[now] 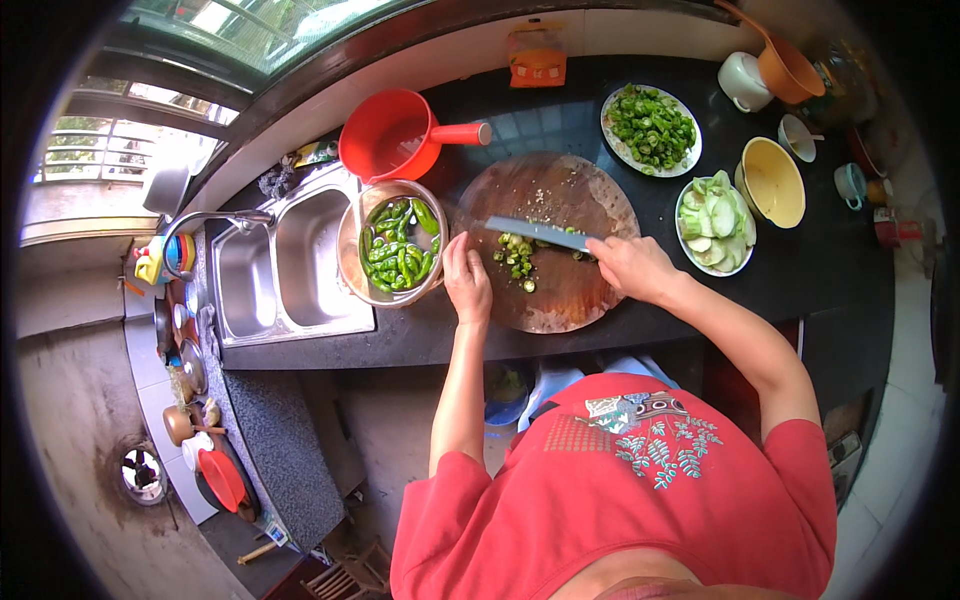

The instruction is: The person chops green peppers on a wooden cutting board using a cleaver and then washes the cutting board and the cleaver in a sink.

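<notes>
My right hand [637,266] grips the handle of a cleaver [536,231], its blade lying across a round wooden chopping board [577,300]. Beside and under the blade, cut green pepper pieces [517,259] form a small heap. My left hand [466,283] is at the board's left edge, against or close to the right rim of a bowl [352,259]; its fingers point away from me, and I cannot tell whether they grip the rim. Whole green peppers [401,247] lie in water in that bowl.
Behind the bowl sits a red dipper [390,131]; left is a double steel sink [311,300]. To the right stand a plate of chopped peppers [651,129], a bowl of pale green slices [716,225] and a yellow bowl [772,184]. An orange packet [538,58] leans at the wall.
</notes>
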Demonstrator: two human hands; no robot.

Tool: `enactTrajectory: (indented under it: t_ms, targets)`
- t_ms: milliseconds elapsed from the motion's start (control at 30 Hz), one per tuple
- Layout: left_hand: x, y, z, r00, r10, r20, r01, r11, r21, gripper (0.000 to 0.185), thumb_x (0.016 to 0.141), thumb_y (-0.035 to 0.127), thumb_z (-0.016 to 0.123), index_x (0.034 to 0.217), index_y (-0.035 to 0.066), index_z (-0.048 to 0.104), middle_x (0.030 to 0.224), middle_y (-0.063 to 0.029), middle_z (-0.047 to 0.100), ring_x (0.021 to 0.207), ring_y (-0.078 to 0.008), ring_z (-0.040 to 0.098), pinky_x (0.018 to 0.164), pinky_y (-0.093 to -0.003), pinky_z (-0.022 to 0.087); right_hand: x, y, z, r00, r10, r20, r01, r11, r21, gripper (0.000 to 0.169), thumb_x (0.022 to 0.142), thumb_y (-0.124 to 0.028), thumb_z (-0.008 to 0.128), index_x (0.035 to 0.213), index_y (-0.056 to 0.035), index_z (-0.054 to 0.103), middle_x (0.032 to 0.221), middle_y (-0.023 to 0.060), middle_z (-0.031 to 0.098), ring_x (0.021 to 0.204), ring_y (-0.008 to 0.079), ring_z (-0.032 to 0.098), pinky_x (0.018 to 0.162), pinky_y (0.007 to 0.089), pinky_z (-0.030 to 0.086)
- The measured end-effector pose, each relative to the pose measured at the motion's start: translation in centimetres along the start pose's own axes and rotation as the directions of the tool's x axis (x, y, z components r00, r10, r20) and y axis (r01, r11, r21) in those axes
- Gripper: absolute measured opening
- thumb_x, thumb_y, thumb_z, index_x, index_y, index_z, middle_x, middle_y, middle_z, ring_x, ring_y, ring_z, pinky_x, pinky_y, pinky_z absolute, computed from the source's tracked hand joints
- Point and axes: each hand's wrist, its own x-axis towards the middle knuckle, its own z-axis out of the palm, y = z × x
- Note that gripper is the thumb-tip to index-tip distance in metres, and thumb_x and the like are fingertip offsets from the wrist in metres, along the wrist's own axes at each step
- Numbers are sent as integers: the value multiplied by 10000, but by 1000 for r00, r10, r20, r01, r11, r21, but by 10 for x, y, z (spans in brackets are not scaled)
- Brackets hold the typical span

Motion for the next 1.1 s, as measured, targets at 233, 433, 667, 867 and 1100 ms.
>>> enactTrajectory:
  t_ms: [233, 433, 667, 867, 1100]
  targets:
    - [14, -13, 22, 965, 160, 206, -163, 987, -1, 410, 904, 173, 519, 1282, 16, 489, 1320, -176, 479, 1232, -341, 442, 1037, -413, 352, -55, -5, 20, 950, 187, -250, -108, 949, 297, 271, 849, -150, 517, 1097, -48, 552, 812, 122, 656, 650, 281, 651, 544, 409, 500]
    - [4, -3, 33, 885, 333, 326, -346, 938, -20, 526, 886, 308, 550, 1314, 18, 456, 1361, -189, 434, 1293, -353, 369, 1078, -455, 286, -124, -9, 58, 699, 614, 368, -338, -170, 926, 114, 891, -94, 445, 961, -36, 515, 628, 35, 490, 421, 103, 461, 382, 247, 397]
    - [-9, 19, 41, 881, 323, 345, -344, 939, -2, 639, 790, 363, 661, 1312, 49, 468, 1377, -182, 407, 1301, -378, 341, 1075, -476, 279, -96, -59, 95, 713, 548, 438, -239, -397, 886, 135, 896, -119, 449, 1014, -68, 489, 661, 33, 479, 433, 108, 455, 405, 247, 411]
    - [-9, 29, 41, 892, 312, 327, -341, 940, 31, 652, 723, 426, 712, 1274, 127, 532, 1362, -175, 418, 1296, -389, 328, 1071, -483, 274, -65, -90, 117, 795, 458, 397, -260, -333, 906, 92, 932, -121, 426, 991, -62, 466, 660, 25, 479, 451, 102, 469, 410, 243, 416]
    - [-7, 28, 44, 952, 259, 166, -252, 966, -59, 466, 718, 283, 724, 1149, 133, 632, 1296, -151, 492, 1235, -380, 396, 1032, -471, 326, -42, -110, 120, 853, 364, 374, -249, -346, 904, 59, 929, -104, 424, 936, -47, 439, 639, 18, 476, 453, 97, 474, 403, 236, 409]
